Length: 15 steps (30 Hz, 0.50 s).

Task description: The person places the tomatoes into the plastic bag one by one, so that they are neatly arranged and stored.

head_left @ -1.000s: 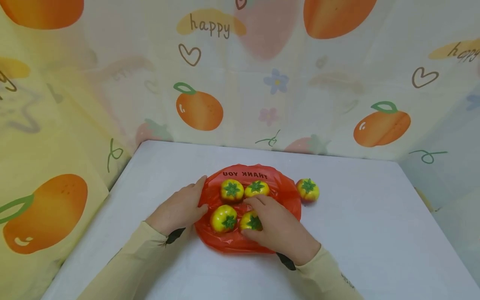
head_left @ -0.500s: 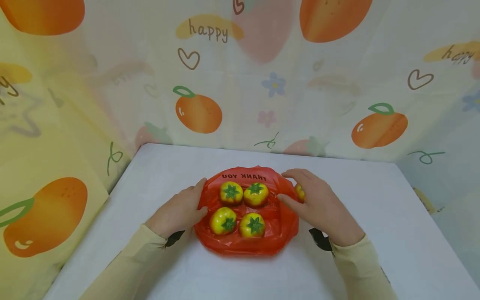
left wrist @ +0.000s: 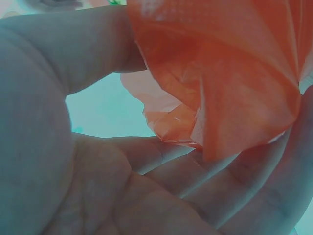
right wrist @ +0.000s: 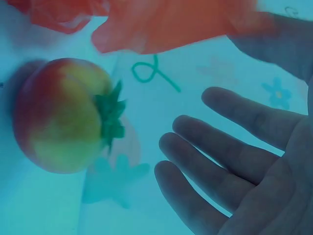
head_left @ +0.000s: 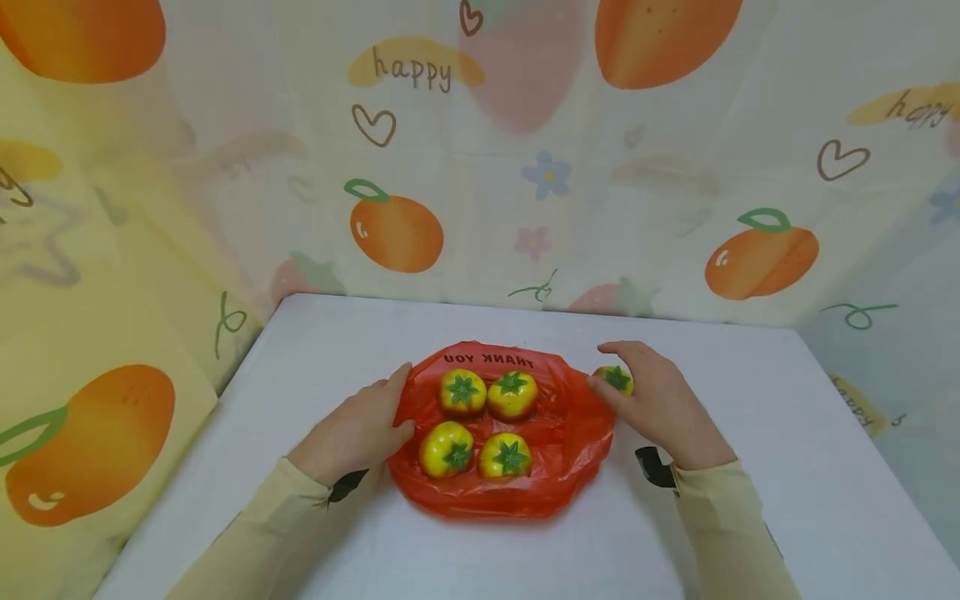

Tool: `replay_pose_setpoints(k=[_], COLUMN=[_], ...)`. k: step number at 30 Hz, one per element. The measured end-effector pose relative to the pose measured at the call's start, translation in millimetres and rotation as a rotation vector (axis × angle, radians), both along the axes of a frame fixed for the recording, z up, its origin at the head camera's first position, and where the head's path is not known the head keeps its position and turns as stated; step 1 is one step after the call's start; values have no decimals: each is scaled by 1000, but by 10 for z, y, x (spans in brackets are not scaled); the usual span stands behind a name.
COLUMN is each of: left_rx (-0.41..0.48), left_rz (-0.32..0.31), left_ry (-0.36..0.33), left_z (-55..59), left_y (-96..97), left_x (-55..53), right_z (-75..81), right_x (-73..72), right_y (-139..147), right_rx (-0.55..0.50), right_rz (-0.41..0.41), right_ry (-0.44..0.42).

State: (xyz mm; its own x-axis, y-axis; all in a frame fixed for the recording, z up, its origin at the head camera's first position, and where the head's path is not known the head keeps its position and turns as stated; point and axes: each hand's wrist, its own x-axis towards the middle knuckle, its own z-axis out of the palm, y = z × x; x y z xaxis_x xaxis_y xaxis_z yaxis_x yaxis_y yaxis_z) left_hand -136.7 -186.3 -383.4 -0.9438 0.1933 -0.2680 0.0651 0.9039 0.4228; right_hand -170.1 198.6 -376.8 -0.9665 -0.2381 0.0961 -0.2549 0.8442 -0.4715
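A red plastic bag (head_left: 551,492) lies spread in the middle of the table, mirrored "THANK YOU" lettering on its far part. Several glossy yellow-red fruits with green star-shaped leaf tops sit in it, among them a front-left fruit (head_left: 446,448). My left hand (head_left: 352,429) holds the bag's left edge; in the left wrist view its thumb and fingers lie around the red plastic (left wrist: 230,88). Right of the bag, another fruit (head_left: 617,379) rests on the table, partly hidden by my right hand (head_left: 660,404). The right wrist view shows that fruit (right wrist: 63,117) apart from my spread fingers (right wrist: 215,142).
A white table (head_left: 772,467) carries the bag and fruits. Behind it hangs a curtain (head_left: 480,183) printed with oranges, hearts and "happy" lettering, and similar printed cloth stands at the left and right sides.
My right hand has left the front-right fruit in the bag and moved right, first to the bag's right edge, then beside the outside fruit. The bag's right side now spreads wider. My left hand stays.
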Motion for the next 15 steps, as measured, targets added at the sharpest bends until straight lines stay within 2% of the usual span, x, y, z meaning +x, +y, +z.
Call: replay_pose_setpoints(k=[8,15], left_rx=[-3,3], left_rz=[-21,-22], left_ry=[22,9], left_z=[-15,-18], left_y=[-13,10], left_x=[-2,-21], right_z=[-126,-236], right_x=[-109,-200], right_y=[89,155], right_rx=[23,52], right_rz=[-30,-61], right_ry=[-68,-139])
